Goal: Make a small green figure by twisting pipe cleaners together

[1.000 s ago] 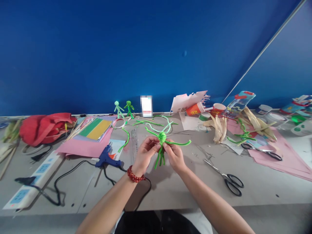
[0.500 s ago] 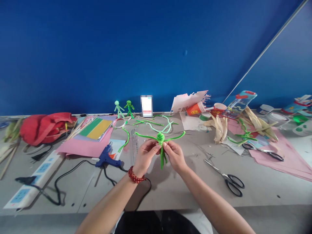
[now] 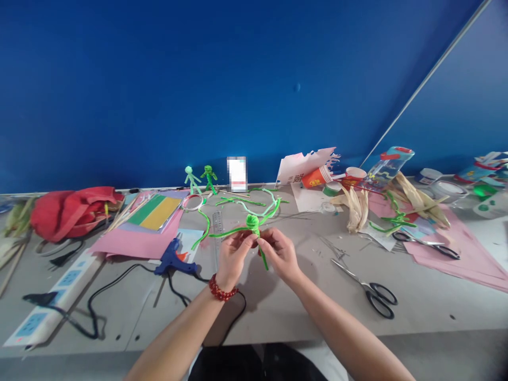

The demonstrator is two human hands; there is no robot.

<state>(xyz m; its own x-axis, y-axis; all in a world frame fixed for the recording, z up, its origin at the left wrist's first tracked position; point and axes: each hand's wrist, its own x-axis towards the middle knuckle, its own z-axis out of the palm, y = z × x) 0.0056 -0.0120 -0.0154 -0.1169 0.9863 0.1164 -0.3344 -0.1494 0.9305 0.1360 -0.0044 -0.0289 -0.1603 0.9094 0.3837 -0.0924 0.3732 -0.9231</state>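
Between my hands is a bright green pipe-cleaner figure (image 3: 252, 223) with a coiled head, two long arms and a strand hanging below. My left hand (image 3: 237, 253), a red bead bracelet on its wrist, pinches the figure just under the head. From the other side my right hand (image 3: 280, 255) pinches the body too; its fingers partly hide the lower strands. Behind them on the table lie loose green pipe cleaners (image 3: 242, 201). Two finished-looking figures, a pale green one (image 3: 191, 180) and a darker green one (image 3: 208, 178), stand against the blue wall.
A blue glue gun (image 3: 174, 261) with its cord and a power strip (image 3: 55, 296) lie left. Black-handled scissors (image 3: 377, 296) rest to the right, near cut wire bits. A ruler (image 3: 217, 248), a red bag (image 3: 75, 211), paper cups (image 3: 317, 177) and pink paper (image 3: 440, 262) surround the work.
The figure has tilted and turned in my fingers. Its right arm now points more upward and its left arm slopes lower. My right fingers have shifted down the body.
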